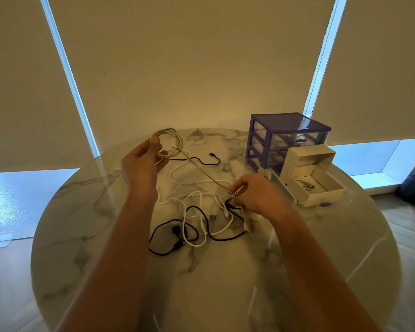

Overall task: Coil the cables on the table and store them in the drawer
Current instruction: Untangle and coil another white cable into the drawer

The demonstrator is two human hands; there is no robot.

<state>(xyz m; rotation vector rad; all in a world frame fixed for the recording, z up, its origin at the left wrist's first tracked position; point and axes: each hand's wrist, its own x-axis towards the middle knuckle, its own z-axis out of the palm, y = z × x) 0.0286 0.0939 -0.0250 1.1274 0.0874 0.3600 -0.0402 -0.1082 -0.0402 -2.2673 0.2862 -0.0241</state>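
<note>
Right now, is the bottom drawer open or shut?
Open. The bottom drawer is pulled well out of the purple drawer unit toward the table edge, with a white cable lying inside.

Tabletop (225, 283): white marble, grey veining. Coiled cable (170, 142): beige. Loose cables: white ones (197, 195), black ones (163, 236). Drawer unit (288, 137): purple frame, clear drawers. Open drawer (321, 188): white. Blinds (189, 56): plain cream. Floor (5, 271): wood-tone planks.
</note>
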